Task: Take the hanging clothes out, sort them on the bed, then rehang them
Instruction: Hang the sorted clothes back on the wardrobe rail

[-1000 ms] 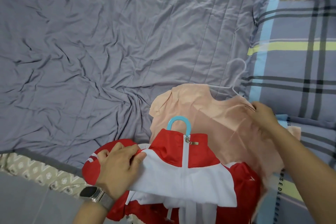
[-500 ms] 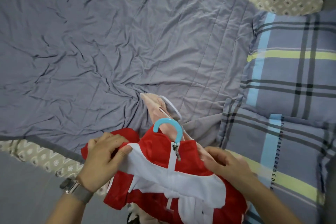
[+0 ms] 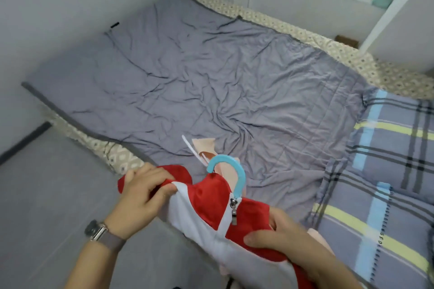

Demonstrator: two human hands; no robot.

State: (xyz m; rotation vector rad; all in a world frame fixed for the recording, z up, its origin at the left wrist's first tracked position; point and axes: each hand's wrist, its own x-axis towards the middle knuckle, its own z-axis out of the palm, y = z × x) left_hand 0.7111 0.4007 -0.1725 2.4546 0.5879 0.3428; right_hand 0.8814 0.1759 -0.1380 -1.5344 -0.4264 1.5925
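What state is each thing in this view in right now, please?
red and white jacket: on its hanger, zipped up, held by both hands.
blue hanger: inside the jacket, hook up.
pink garment: bunched behind the jacket.
left hand: grips a shoulder.
right hand: grips the other side.
grey quilt: spread, wrinkled.

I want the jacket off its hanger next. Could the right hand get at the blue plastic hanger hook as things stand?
Probably yes, once it lets go. The right hand grips the red and white zip jacket just below the blue plastic hanger hook, which sticks out uncovered above the collar.
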